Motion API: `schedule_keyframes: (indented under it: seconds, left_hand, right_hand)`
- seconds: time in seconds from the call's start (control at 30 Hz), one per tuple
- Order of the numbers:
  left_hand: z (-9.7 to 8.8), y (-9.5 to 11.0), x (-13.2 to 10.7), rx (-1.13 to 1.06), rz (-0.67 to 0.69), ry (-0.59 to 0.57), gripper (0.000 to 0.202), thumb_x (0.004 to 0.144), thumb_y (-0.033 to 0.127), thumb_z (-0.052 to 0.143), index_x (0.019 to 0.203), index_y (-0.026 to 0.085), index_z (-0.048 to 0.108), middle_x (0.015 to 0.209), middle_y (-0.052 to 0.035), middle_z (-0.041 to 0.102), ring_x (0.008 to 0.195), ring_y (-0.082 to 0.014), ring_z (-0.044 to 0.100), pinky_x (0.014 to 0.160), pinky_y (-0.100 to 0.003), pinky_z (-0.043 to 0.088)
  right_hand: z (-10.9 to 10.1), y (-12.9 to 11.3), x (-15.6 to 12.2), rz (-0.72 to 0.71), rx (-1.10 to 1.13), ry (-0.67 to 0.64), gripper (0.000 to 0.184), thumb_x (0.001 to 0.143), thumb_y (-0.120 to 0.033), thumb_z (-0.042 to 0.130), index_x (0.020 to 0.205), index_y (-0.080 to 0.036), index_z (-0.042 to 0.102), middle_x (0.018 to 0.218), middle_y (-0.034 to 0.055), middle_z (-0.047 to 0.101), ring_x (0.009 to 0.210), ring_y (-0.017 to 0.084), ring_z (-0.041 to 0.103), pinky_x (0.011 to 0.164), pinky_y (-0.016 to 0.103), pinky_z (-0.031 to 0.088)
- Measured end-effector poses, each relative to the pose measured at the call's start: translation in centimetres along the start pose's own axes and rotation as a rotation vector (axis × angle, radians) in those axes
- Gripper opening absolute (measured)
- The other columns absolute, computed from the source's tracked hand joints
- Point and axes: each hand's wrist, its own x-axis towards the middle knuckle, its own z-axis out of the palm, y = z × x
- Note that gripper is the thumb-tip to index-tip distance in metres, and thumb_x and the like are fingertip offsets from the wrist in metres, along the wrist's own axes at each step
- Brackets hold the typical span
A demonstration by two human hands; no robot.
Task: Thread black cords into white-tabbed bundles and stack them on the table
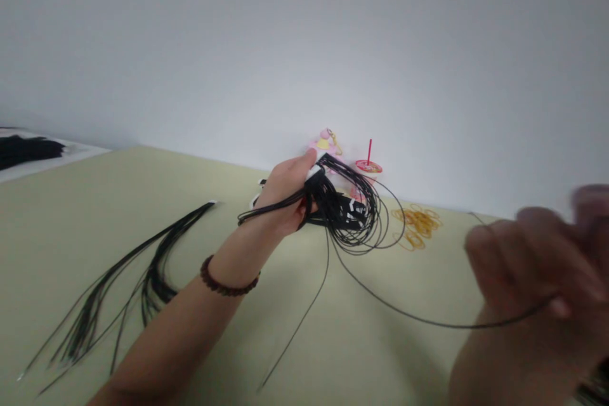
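Observation:
In the middle of the view my left hand (288, 187) is closed around a bundle of thin black cables (354, 203), near a white connector (314, 171) at its top. The cables curl into loops to the right of the fingers, and some hang back over the wrist. One single black cable (404, 312) runs from the bundle in a slack curve to my right hand (542, 260). That hand is blurred at the right edge, its fingers closed on the cable's end. Another loose strand (295, 333) dangles below the left hand.
On the pale green table (228, 361) another black cable bundle (162, 266) lies spread at left. Yellow rubber bands (421, 223) lie in a pile at right. Behind the left hand are a pink cup with a red straw (370, 152) and more black cables. Black material (28, 151) sits far left.

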Motion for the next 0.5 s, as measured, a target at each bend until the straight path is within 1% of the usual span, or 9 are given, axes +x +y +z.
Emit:
schedule_keyframes:
  seconds: [0.03, 0.07, 0.1, 0.17, 0.23, 0.27, 0.37, 0.43, 0.5]
  left_hand:
    - [0.2, -0.2, -0.1, 0.006, 0.01, -0.007, 0.028, 0.086, 0.031, 0.048, 0.062, 0.015, 0.052, 0.043, 0.0044, 0.048, 0.029, -0.0056, 0.042, 0.029, -0.015, 0.031]
    - [0.4, -0.4, -0.1, 0.002, 0.012, -0.022, 0.027, 0.086, 0.03, 0.048, 0.064, 0.015, 0.053, 0.045, 0.004, 0.05, 0.031, -0.0059, 0.044, 0.031, -0.016, 0.034]
    - [0.5, -0.5, -0.2, -0.005, 0.01, -0.041, 0.026, 0.086, 0.03, 0.048, 0.066, 0.015, 0.055, 0.048, 0.0035, 0.051, 0.034, -0.0062, 0.046, 0.033, -0.016, 0.037]
    - [0.7, -0.7, -0.4, -0.013, -0.006, -0.077, 0.023, 0.085, 0.03, 0.049, 0.07, 0.014, 0.058, 0.052, 0.0026, 0.054, 0.037, -0.0067, 0.049, 0.038, -0.017, 0.041]
    - [0.8, -0.7, -0.7, -0.009, -0.026, -0.087, 0.022, 0.084, 0.031, 0.05, 0.071, 0.015, 0.058, 0.054, 0.0027, 0.055, 0.039, -0.0069, 0.049, 0.039, -0.018, 0.042]
    - [0.8, -0.7, -0.8, -0.004, -0.027, -0.092, 0.022, 0.084, 0.031, 0.051, 0.07, 0.015, 0.057, 0.053, 0.0029, 0.054, 0.038, -0.0068, 0.048, 0.038, -0.017, 0.041]
    - [0.9, -0.7, -1.4, 0.02, 0.013, -0.171, 0.026, 0.084, 0.034, 0.051, 0.067, 0.015, 0.057, 0.054, 0.0022, 0.054, 0.039, -0.0059, 0.047, 0.036, -0.016, 0.036]
    - [1.0, -0.7, -1.9, 0.063, 0.047, -0.216, 0.028, 0.084, 0.036, 0.051, 0.065, 0.015, 0.056, 0.052, 0.0024, 0.053, 0.037, -0.0053, 0.045, 0.034, -0.015, 0.032]
    - [1.0, -0.7, -2.3, 0.136, 0.08, -0.231, 0.031, 0.084, 0.037, 0.05, 0.061, 0.016, 0.054, 0.047, 0.0039, 0.049, 0.034, -0.005, 0.04, 0.032, -0.016, 0.028]
  right_hand:
    - [1.2, -0.3, 0.1, 0.135, 0.114, 0.056, 0.026, 0.096, -0.026, 0.036, 0.103, -0.031, 0.06, 0.04, -0.0091, 0.023, 0.026, 0.005, 0.017, 0.028, 0.022, 0.015]
    - [2.3, -0.5, 0.2, 0.23, 0.118, 0.05, 0.02, 0.092, -0.025, 0.046, 0.1, -0.028, 0.064, 0.041, -0.0078, 0.032, 0.029, 0.005, 0.027, 0.029, 0.02, 0.018]
    - [3.2, -0.5, 0.2, 0.267, 0.075, 0.026, 0.018, 0.089, -0.024, 0.052, 0.099, -0.024, 0.066, 0.045, -0.006, 0.04, 0.035, 0.006, 0.036, 0.031, 0.019, 0.023]
    - [4.5, -0.3, 0.3, 0.22, -0.074, -0.137, 0.022, 0.086, -0.02, 0.055, 0.105, -0.018, 0.066, 0.062, -0.0005, 0.056, 0.052, 0.008, 0.05, 0.042, 0.021, 0.037]
    - [5.2, 0.0, 0.3, 0.111, -0.151, -0.287, 0.028, 0.087, -0.015, 0.05, 0.112, -0.014, 0.063, 0.075, 0.0032, 0.06, 0.066, 0.01, 0.056, 0.055, 0.023, 0.045]
    - [5.4, 0.2, 0.3, 0.076, -0.161, -0.306, 0.03, 0.087, -0.013, 0.049, 0.114, -0.013, 0.061, 0.077, 0.0035, 0.061, 0.07, 0.01, 0.058, 0.059, 0.024, 0.047]
    - [5.9, 0.3, 0.0, 0.083, -0.17, -0.16, 0.031, 0.085, -0.011, 0.053, 0.115, -0.014, 0.058, 0.076, 0.0, 0.066, 0.065, 0.008, 0.063, 0.062, 0.02, 0.051]
    - [6.3, 0.3, -0.3, 0.119, -0.187, -0.058, 0.026, 0.082, -0.012, 0.059, 0.108, -0.015, 0.058, 0.075, -0.0021, 0.069, 0.062, 0.007, 0.065, 0.059, 0.017, 0.052]
    - [6.6, 0.3, -0.4, 0.089, -0.241, -0.028, 0.016, 0.08, -0.013, 0.062, 0.095, -0.017, 0.061, 0.072, -0.0035, 0.069, 0.059, 0.007, 0.066, 0.052, 0.015, 0.051]
